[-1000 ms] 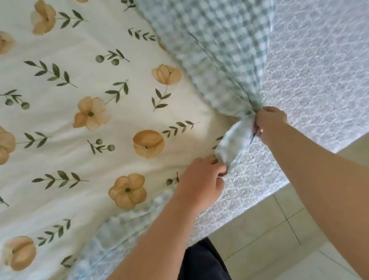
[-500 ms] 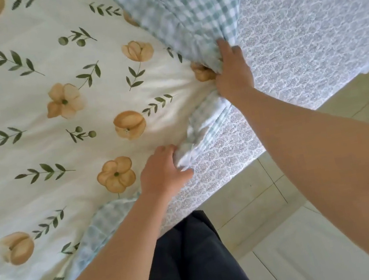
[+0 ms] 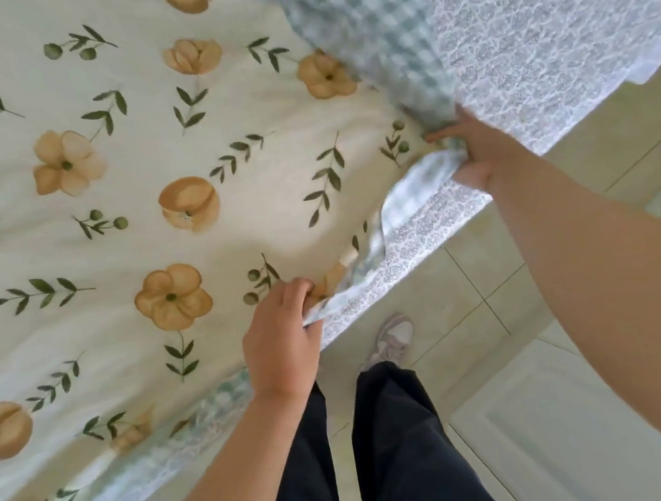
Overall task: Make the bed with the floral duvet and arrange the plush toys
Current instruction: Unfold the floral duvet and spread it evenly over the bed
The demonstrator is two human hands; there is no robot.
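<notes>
Both hands, left hand [image 3: 280, 341] and right hand [image 3: 478, 151], seemingly pinch the floral duvet [image 3: 100, 245] edge with closed fingers.

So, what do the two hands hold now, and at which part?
Both hold the floral duvet at its near edge: the left hand pinches the edge by the bedside, the right hand grips the bunched gingham corner.

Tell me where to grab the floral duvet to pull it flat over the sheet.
Grip the floral duvet by its near edge, from the bedside, where the left hand and right hand already pinch it. The gingham underside is folded back there, baring the patterned sheet.
</notes>
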